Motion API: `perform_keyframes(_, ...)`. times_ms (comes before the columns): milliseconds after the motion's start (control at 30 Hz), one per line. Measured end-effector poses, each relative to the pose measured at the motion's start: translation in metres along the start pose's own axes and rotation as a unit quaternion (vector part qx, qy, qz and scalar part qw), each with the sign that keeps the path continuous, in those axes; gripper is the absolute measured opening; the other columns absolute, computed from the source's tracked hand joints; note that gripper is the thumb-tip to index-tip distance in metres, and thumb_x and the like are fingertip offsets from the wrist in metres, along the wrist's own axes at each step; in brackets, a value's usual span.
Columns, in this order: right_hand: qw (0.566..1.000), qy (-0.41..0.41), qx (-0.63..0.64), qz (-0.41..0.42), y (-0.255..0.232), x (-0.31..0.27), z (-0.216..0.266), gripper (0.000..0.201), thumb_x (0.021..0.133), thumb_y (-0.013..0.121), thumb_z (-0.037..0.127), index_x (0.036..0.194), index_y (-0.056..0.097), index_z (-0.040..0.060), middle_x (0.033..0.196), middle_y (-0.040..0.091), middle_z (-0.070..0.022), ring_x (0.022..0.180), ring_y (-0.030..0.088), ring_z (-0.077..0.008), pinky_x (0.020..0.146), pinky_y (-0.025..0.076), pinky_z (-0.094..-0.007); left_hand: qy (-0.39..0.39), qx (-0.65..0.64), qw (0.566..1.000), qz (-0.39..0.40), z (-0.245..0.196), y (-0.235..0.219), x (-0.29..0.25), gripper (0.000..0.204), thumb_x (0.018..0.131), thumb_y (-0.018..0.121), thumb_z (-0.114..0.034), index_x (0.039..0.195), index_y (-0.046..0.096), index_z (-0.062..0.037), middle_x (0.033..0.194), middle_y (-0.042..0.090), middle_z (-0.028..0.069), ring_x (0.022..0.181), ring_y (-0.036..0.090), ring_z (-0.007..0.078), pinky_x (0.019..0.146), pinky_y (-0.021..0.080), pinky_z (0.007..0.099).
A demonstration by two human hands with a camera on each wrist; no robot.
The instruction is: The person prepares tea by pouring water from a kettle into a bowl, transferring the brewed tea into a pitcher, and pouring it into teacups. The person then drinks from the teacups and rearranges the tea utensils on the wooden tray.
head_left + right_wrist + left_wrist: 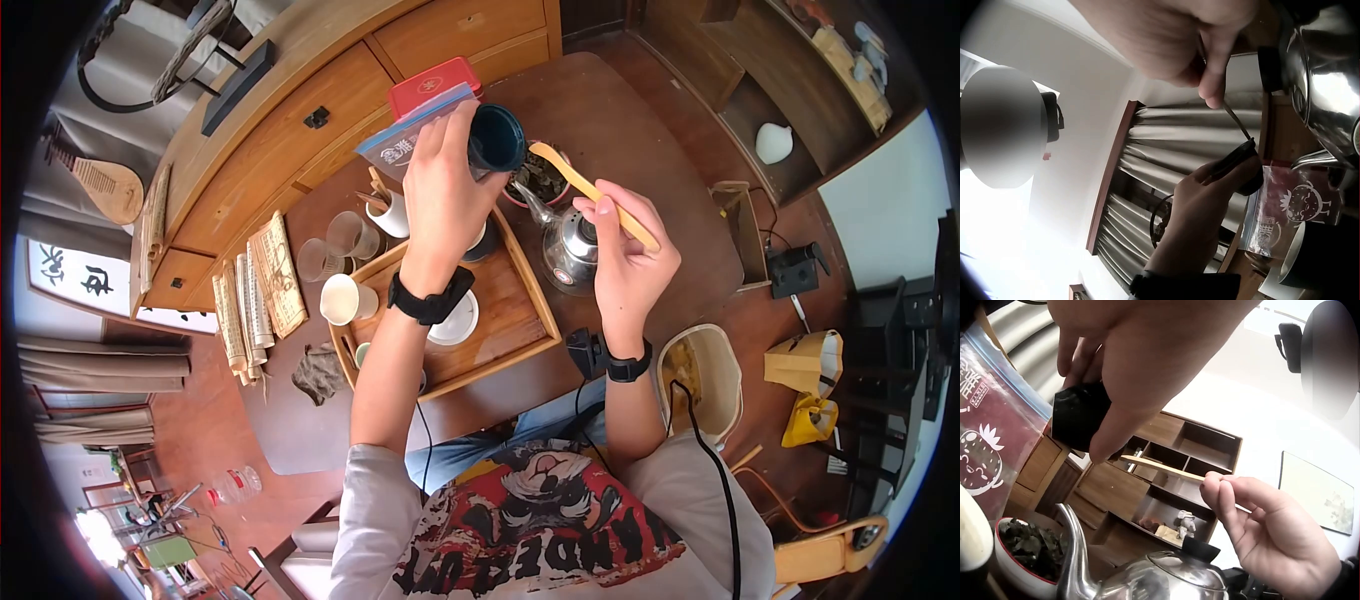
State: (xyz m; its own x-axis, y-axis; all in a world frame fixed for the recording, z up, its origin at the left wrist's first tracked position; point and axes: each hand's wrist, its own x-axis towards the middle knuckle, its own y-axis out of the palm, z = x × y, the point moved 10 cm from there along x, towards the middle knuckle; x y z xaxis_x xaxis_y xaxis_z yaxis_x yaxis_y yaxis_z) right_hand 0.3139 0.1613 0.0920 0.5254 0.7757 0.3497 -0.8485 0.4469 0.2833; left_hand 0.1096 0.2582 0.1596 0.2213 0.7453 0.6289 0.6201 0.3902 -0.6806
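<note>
Left hand [440, 195] curled round dark cup [497, 138]; right hand [632, 262] pinching wooden scoop [572, 176], tip near rim. Likely scooping step; next needs steady cup, careful scoop angle.

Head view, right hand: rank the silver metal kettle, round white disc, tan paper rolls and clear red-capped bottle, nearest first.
From the right hand:
1. Kettle, just left
2. Disc, left, on the brown wooden tray
3. Rolls, farther left
4. Bottle, far lower left
</note>
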Motion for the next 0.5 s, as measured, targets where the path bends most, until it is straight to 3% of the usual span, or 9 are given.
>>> perform_keyframes(200,1.0,0.014,0.006,-0.007,-0.003,0.004,-0.006,0.02,0.109,0.069,-0.004,0.126,0.074,-0.0129,0.117,0.075,-0.0167,0.104,0.082,-0.0278,0.092,0.068,-0.0328,-0.061,-0.057,0.997,0.004,0.013,0.004,-0.005,0.071,0.077,0.097,-0.017,0.14,0.067,-0.0032,0.123,0.076,0.0204,0.112,0.074,0.04,0.097,0.06,0.0484)
perform_keyframes(333,0.999,0.029,0.016,-0.02,-0.003,0.004,-0.007,0.02,0.109,0.068,-0.004,0.126,0.074,-0.0129,0.117,0.075,-0.0169,0.103,0.082,-0.0277,0.091,0.068,-0.0317,-0.054,-0.06,0.997,-0.001,0.013,0.004,-0.007,0.071,0.077,0.098,-0.02,0.138,0.068,-0.003,0.12,0.077,0.0202,0.11,0.075,0.0395,0.096,0.061,0.0478)
perform_keyframes(500,0.999,-0.034,-0.003,0.013,0.005,0.0,0.01,0.018,0.107,0.072,-0.004,0.123,0.076,-0.0107,0.114,0.077,-0.0168,0.096,0.083,-0.0244,0.085,0.068,-0.0305,-0.078,-0.062,0.995,0.002,0.016,0.005,-0.01,0.07,0.076,0.099,-0.022,0.134,0.07,0.001,0.114,0.079,0.0198,0.105,0.076,0.0379,0.093,0.062,0.0469)
